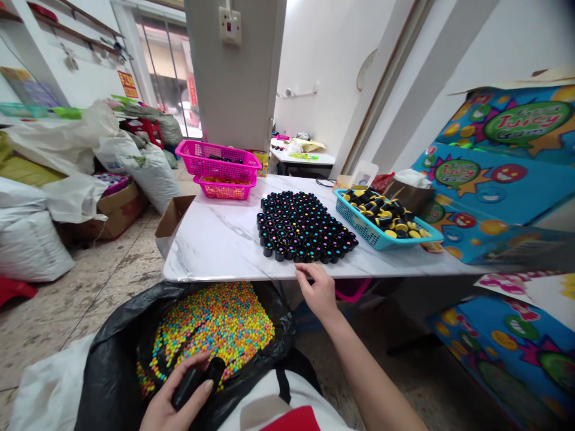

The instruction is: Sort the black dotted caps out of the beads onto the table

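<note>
My left hand (179,395) is closed around black plastic tubes (216,371), at least two of them, low over an open black bag. Small multicoloured balls (224,323) fill the bag (117,335). At the table's front edge my right hand (318,288) has its fingers loosely bent and a little apart, with nothing visible in them. Just beyond its fingertips stands a tight group of upright black tubes (300,227); coloured balls show in their open tops.
On the white table (215,239) are stacked pink baskets (220,161) and a blue basket (386,230) of black tubes and yellow caps. Printed blue cartons (485,173) rise at right. White sacks (31,233) and a cardboard box (119,209) stand on the floor at left.
</note>
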The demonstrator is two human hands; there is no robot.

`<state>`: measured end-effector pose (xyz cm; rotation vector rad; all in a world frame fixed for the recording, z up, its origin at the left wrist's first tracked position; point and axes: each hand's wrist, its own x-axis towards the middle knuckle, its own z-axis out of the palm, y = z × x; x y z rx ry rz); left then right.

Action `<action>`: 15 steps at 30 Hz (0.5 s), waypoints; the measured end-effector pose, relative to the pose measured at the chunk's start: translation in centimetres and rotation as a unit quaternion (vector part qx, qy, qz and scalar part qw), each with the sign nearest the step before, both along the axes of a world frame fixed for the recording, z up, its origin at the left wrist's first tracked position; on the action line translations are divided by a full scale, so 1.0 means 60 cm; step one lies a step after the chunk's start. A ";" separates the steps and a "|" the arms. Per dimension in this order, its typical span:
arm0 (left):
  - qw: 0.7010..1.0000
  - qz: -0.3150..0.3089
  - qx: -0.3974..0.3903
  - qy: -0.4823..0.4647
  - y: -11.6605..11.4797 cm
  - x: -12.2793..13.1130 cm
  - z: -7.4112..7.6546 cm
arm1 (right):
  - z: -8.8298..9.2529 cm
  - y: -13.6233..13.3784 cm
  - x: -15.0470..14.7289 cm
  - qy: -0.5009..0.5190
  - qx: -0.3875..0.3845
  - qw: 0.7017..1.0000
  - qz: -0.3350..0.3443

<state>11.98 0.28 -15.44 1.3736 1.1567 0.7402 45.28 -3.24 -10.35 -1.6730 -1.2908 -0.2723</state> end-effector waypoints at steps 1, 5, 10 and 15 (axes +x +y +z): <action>1.000 0.006 0.009 0.004 -0.003 0.001 0.003 | 0.003 -0.006 -0.016 0.016 0.000 1.000 0.011; 0.999 -0.012 0.040 0.004 -0.016 0.006 0.020 | -0.001 -0.019 -0.114 0.179 -0.103 0.961 0.184; 0.997 0.000 0.071 -0.041 -0.016 0.015 0.026 | -0.042 0.000 -0.223 0.445 -0.303 0.730 0.420; 0.996 0.017 0.065 -0.057 -0.012 0.017 0.024 | -0.054 0.022 -0.236 0.466 -0.329 0.676 0.466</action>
